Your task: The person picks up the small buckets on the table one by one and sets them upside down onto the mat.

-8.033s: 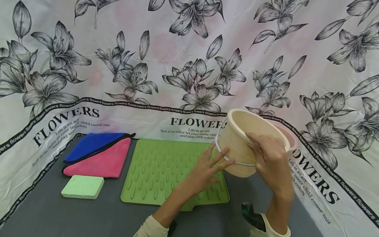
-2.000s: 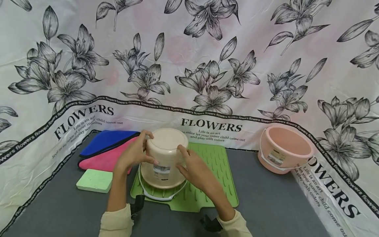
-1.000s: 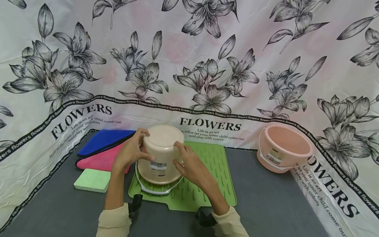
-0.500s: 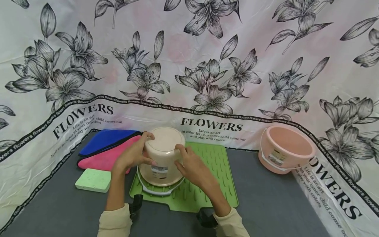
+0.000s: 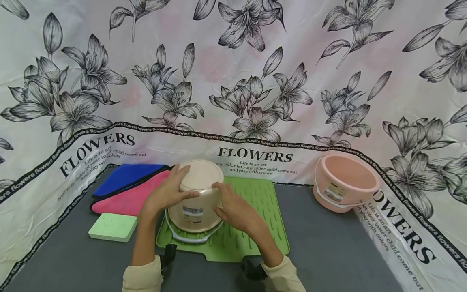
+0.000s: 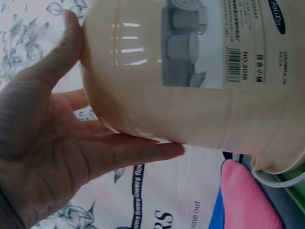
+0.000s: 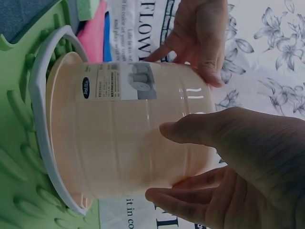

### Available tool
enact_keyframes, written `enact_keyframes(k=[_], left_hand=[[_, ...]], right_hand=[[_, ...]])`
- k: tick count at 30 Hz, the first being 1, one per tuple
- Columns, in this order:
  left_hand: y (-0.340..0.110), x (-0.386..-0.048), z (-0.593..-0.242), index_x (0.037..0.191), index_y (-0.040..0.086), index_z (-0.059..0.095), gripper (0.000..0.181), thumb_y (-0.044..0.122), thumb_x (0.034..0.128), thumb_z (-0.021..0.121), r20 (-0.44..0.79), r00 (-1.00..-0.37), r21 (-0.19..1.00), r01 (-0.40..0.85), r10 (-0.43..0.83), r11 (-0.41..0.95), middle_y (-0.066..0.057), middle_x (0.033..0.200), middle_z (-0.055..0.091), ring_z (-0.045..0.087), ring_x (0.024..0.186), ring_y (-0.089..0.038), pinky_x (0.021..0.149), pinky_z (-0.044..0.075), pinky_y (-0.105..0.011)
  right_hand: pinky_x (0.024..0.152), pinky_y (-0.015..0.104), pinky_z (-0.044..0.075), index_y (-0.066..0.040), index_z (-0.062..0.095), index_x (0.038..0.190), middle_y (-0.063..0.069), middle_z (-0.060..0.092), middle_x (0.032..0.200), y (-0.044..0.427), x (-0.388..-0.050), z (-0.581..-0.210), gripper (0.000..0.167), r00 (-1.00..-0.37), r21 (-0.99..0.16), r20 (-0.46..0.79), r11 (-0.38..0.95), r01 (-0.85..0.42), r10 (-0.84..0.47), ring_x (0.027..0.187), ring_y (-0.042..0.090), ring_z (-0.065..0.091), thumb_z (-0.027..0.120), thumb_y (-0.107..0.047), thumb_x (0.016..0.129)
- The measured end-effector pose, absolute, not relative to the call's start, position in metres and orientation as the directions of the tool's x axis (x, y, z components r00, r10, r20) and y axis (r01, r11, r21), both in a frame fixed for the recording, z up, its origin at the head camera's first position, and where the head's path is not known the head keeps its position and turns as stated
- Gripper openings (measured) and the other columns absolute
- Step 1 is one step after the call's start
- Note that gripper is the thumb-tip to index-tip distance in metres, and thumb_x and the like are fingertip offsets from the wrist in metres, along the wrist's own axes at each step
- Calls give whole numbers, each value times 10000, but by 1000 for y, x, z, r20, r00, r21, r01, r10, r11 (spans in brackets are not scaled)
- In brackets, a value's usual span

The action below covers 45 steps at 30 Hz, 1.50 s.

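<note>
Two hands clasp a cream bucket that sits upside down, base up and rim down, on the left half of a green mat. The bucket's rim lies near the mat's left edge; to its right, a wide strip of ridged mat shows. The grey handle loops around the rim on the near side, close to the mat's near edge. A flower-print backdrop rises just beyond the far edge. To the right, a broad stretch of grey table separates the mat from an upright pink bucket, which stands at the far right by the backdrop. Room is tighter on the left: a pale green sponge lies near the mat, with a blue-and-pink cloth behind it.

Both forearms reach in from the near side, sleeves at the bottom. The left hand is spread around the bucket's upper left, thumb across the near side, index finger at the base's edge. The right hand grips the upper right, thumb pressed to the near wall, fingers curved around the right side. The bucket is held between the two hands, which stay apart from each other.
</note>
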<state>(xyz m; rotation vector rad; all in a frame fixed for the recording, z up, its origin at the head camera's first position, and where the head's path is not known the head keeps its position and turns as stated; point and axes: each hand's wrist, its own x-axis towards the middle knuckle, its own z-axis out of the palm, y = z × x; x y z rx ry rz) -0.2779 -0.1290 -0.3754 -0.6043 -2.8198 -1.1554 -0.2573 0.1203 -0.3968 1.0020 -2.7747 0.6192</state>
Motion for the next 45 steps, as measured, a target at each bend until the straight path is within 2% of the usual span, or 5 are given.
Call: enact_keyframes(k=[4, 15, 28, 36, 45], left_hand=[[-128, -277, -377, 1639, -52, 221, 995, 464, 962, 736, 102, -934, 676, 317, 342, 665, -395, 1690, 2, 160, 1554, -611, 1191, 315, -732], [-134, -280, -372, 1649, -37, 178, 1072, 561, 942, 718, 68, -941, 692, 283, 331, 664, -366, 1704, -58, 85, 1561, -620, 1209, 262, -745], [-131, -281, -374, 1652, -23, 179, 1085, 576, 931, 725, 66, -938, 702, 286, 341, 652, -353, 1712, -62, 67, 1568, -612, 1219, 242, -744], [-136, -276, -374, 1656, -15, 168, 1114, 595, 915, 734, 52, -939, 698, 278, 340, 660, -352, 1710, -68, 70, 1556, -632, 1209, 246, -754], [-132, -277, -373, 1653, -22, 176, 1109, 597, 916, 729, 52, -933, 681, 294, 356, 671, -365, 1705, -49, 98, 1548, -638, 1215, 245, -746]], right_hand=[[970, 438, 608, -108, 322, 1537, 230, 507, 1456, 122, -258, -398, 652, -782, -348, 231, 702, -622, -579, 1274, 334, 630, 702, -138, 1008], [1051, 492, 570, -196, 113, 1619, 253, 459, 1568, 126, -266, -396, 860, -763, -435, 77, 667, -605, -641, 1378, 393, 583, 710, -138, 1003], [1267, 515, 350, -214, -80, 1686, 163, 87, 1771, 149, -267, -384, 1002, -663, -517, -51, 588, -623, -747, 1618, 324, 251, 677, -191, 1030], [1312, 518, 253, -195, -112, 1688, 45, -80, 1781, 165, -264, -367, 1009, -678, -557, -56, 586, -588, -733, 1657, 271, 66, 661, -192, 1040], [1216, 608, 383, -223, -48, 1698, 83, 12, 1789, 211, -255, -345, 934, -795, -544, 68, 646, -536, -603, 1573, 415, 327, 633, -222, 1059]])
